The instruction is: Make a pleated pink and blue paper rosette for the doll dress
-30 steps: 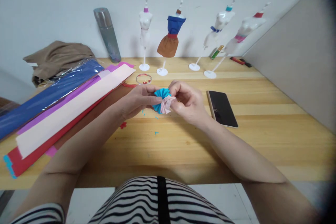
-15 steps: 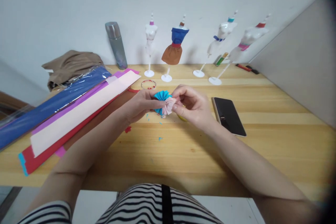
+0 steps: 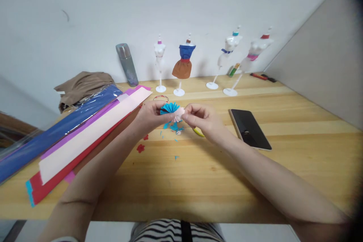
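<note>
Between my two hands is a pleated blue crepe-paper fan [image 3: 169, 107], with a ruffled pale pink paper piece [image 3: 179, 113] against its right side. My left hand [image 3: 152, 115] pinches the fan from the left, its thumb lying across the lower front. From the right, my right hand [image 3: 202, 118] grips the edge of the pink paper between thumb and fingertips. Cut blue paper scraps [image 3: 173, 127] lie on the table under the hands. Red flower-shaped paper cutouts [image 3: 141, 148] are nearer to me. A curved yellow object [image 3: 198, 132] is partly covered by my right hand.
White mannequins stand at the back; one wears a blue-and-brown paper dress [image 3: 183, 64]. Long coloured paper sheets [image 3: 93, 132] fill the left side, near brown cloth [image 3: 83, 87] and a grey bottle [image 3: 127, 64]. A dark-screened phone [image 3: 249, 128] lies right.
The view has shifted, so the mannequins sit lower in it. My hands still hold the paper pieces, now turned slightly, and more of the blue scraps and red cutouts shows.
</note>
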{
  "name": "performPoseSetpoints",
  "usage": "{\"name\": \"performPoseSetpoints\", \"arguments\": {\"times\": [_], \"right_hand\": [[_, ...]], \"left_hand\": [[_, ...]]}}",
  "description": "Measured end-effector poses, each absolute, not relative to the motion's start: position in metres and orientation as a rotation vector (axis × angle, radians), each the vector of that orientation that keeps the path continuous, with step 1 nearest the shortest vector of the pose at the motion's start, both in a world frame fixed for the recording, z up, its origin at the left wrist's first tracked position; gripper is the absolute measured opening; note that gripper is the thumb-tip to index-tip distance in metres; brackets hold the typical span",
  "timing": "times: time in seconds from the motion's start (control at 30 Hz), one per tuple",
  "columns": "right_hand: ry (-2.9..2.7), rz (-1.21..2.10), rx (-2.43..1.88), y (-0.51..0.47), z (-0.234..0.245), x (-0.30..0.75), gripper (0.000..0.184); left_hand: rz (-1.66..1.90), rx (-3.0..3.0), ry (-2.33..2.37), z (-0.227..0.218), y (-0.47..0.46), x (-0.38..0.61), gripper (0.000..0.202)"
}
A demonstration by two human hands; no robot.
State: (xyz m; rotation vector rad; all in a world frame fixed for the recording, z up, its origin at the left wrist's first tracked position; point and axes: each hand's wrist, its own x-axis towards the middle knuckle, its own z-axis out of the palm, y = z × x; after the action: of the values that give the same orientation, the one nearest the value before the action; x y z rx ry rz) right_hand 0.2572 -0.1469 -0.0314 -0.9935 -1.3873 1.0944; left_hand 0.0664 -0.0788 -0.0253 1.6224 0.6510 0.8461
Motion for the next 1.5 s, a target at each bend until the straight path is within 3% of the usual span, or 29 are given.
{"name": "performPoseSetpoints", "arguments": {"times": [0.33, 0.63, 0.77, 0.93, 1.5], "right_hand": [[-1.334, 1.038, -1.135, -0.148, -0.034, 0.25, 0.035], [-1.409, 0.957, -1.132, -0.15, -0.032, 0.249, 0.026], [-1.382, 0.738, -1.07, -0.153, -0.032, 0.25, 0.015], [-1.443, 0.575, -1.032, -0.152, -0.035, 0.251, 0.02], [-1.457, 0.791, -1.097, -0.149, -0.039, 0.246, 0.028]], "left_hand": [[0.851, 1.566, 0.614, -0.031, -0.073, 0.067, 0.034], [0.917, 1.409, 0.621, -0.028, -0.073, 0.062, 0.033], [0.839, 1.467, 0.644, -0.024, -0.072, 0.06, 0.037], [0.699, 1.64, 0.702, -0.016, -0.079, 0.062, 0.026], [0.811, 1.512, 0.58, -0.031, -0.07, 0.066, 0.039]]}}
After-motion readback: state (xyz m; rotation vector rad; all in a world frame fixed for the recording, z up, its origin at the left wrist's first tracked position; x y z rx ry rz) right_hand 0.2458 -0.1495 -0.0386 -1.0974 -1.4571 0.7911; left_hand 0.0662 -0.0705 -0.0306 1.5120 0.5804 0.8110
